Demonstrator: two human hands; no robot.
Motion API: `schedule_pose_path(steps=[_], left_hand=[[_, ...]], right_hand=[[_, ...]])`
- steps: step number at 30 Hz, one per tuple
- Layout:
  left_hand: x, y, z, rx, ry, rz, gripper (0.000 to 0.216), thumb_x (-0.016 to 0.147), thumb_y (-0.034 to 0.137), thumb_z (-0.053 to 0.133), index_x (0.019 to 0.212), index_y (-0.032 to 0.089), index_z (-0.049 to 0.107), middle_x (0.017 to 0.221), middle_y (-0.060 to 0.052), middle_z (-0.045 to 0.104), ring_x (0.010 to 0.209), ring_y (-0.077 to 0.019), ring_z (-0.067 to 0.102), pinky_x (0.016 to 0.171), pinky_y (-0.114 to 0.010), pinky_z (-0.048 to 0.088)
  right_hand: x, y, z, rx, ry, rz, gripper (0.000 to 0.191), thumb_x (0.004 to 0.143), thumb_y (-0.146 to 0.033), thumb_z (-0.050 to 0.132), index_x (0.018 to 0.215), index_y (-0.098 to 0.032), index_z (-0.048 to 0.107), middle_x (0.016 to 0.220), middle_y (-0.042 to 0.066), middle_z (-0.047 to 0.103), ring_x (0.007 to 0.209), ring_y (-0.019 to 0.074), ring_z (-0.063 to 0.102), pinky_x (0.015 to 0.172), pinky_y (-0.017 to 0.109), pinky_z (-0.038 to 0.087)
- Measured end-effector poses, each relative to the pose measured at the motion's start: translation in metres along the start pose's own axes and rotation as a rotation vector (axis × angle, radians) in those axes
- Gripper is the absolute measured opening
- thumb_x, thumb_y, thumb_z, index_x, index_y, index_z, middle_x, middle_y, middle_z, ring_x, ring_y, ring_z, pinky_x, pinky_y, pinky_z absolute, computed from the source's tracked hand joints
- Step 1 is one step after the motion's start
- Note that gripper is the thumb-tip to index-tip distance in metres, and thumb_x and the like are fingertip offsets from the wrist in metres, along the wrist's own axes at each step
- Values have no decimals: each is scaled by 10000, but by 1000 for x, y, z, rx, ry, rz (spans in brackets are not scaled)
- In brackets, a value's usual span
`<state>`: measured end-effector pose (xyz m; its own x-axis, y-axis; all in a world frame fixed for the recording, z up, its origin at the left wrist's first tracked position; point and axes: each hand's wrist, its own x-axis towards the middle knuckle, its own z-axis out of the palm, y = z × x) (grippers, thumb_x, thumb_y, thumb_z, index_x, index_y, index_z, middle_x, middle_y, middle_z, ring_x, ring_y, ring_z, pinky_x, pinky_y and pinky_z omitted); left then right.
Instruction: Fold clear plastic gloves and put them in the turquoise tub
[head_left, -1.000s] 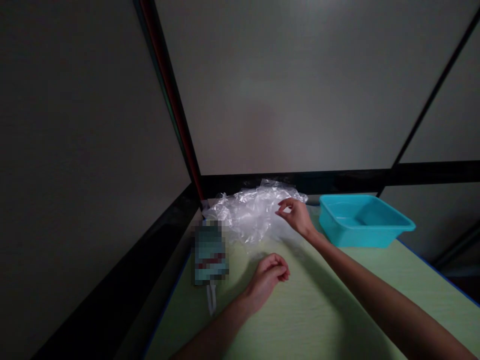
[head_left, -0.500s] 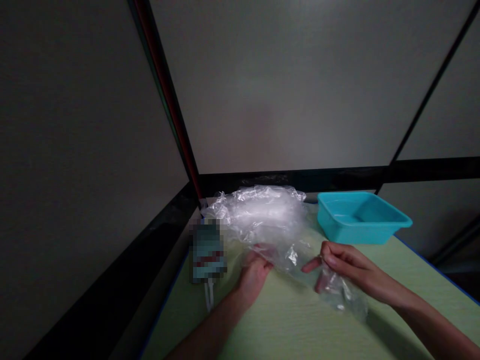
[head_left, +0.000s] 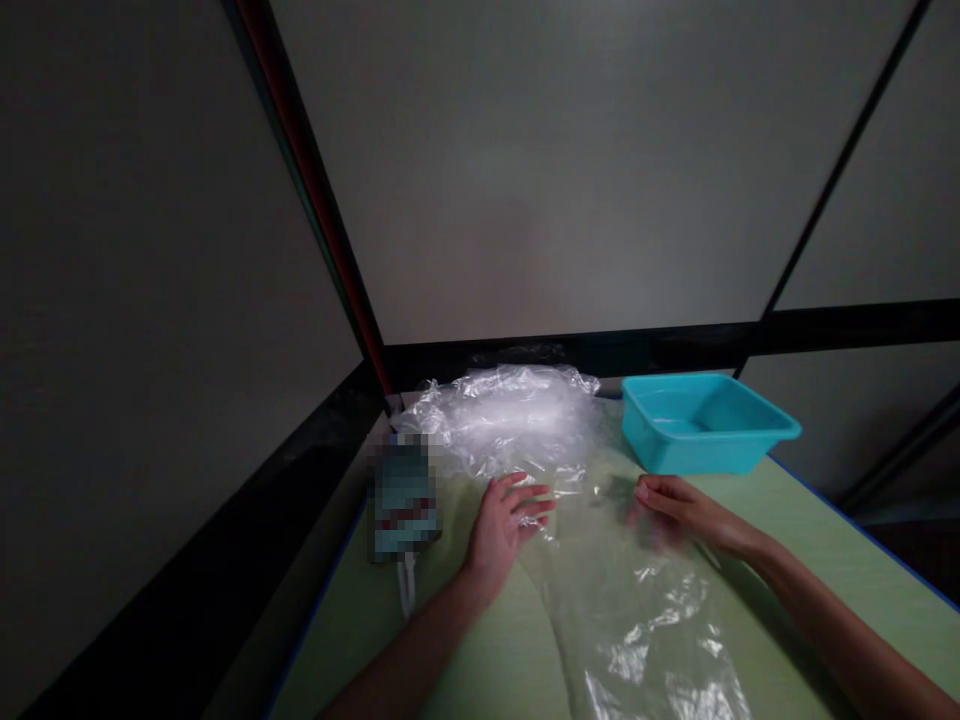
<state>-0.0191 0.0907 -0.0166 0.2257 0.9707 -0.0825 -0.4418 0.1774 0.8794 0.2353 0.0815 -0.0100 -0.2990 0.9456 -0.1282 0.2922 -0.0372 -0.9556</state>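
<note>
A clear plastic bag (head_left: 637, 620) lies stretched over the near part of the table, its far end reaching the pile. At its left edge is my left hand (head_left: 499, 530), open, with fingers spread and touching or just over the film. My right hand (head_left: 682, 508) pinches the bag's right side between thumb and index finger; its lower fingers are blurred behind the film. Behind both hands rests a shiny heap of crumpled clear plastic (head_left: 517, 415). Whether the bag is joined to this heap, I cannot tell.
A turquoise plastic basin (head_left: 705, 425) stands at the table's back right. To the left lies a blurred-out item (head_left: 405, 500) with a white strap (head_left: 406, 585). The pale green table (head_left: 480, 660) has blue edging and meets wall panels at the back.
The plastic, gathered between my hands before, is now spread flat toward me. My left hand has opened its fingers. My right hand keeps its pinch near the same place.
</note>
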Motion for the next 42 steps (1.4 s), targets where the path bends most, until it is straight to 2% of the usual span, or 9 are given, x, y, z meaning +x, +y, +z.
schedule_pose_path(steps=[6,8,10,15,18,23,27,34,42], left_hand=[[-13,0,0,226,248,380,125,677,268,573,782,213,535,878,-8,551,925,-194,510,885,-301,332],[-27,-2,7,329,227,455,93,644,169,589,720,212,558,841,-11,536,928,-197,487,905,-293,315],[-43,-6,19,566,63,498,136,684,105,527,751,211,579,855,-32,539,913,-200,493,878,-296,347],[-70,-22,40,1125,-363,281,456,769,96,422,1222,149,420,1285,-104,401,1186,-230,362,994,-339,285],[-74,-26,40,1356,-489,260,536,797,207,473,1301,91,332,1376,-148,287,1261,-284,244,1042,-405,201],[-71,-27,31,1453,-602,374,742,764,464,528,1363,182,192,1423,-95,195,1293,-292,145,1062,-448,106],[-72,-24,31,1514,-628,293,780,748,549,494,1352,135,226,1432,-126,127,1302,-311,51,1058,-464,67],[-71,-15,36,1586,-697,226,812,753,507,515,1361,96,167,1426,-130,4,1297,-298,-51,1053,-470,42],[-69,-11,38,1539,-762,293,858,679,408,641,1360,153,184,1422,-113,-17,1295,-311,-29,1038,-502,81]], right_hand=[[-7,-7,-4,-261,227,-134,314,803,-477,462,789,-170,525,726,37,601,603,158,574,502,258,447],[-10,-14,-3,-410,363,-228,287,811,-450,459,846,-177,540,839,73,615,776,220,588,583,304,475],[-15,-22,4,-436,390,-293,261,828,-415,446,908,-184,538,957,95,603,894,248,570,663,350,491],[-29,-37,42,-212,124,-398,212,869,-304,411,1040,-206,487,1168,100,510,1075,225,484,865,405,449],[-38,-33,68,-200,-13,-426,304,878,-264,399,1179,-223,390,1280,103,414,1146,217,424,933,432,389],[-40,-19,92,-387,-219,-522,505,853,-267,460,1308,-216,247,1388,104,278,1263,214,253,1029,430,246],[-25,-7,79,-527,-176,-551,572,849,-334,464,1337,-181,206,1394,124,264,1278,213,221,1036,414,237],[4,18,24,-672,146,-429,532,843,-327,446,1311,-158,258,1352,148,332,1232,243,319,1007,448,279],[-4,3,3,-744,249,-538,241,839,-209,405,1058,-194,504,1069,96,567,993,223,529,864,380,420]])
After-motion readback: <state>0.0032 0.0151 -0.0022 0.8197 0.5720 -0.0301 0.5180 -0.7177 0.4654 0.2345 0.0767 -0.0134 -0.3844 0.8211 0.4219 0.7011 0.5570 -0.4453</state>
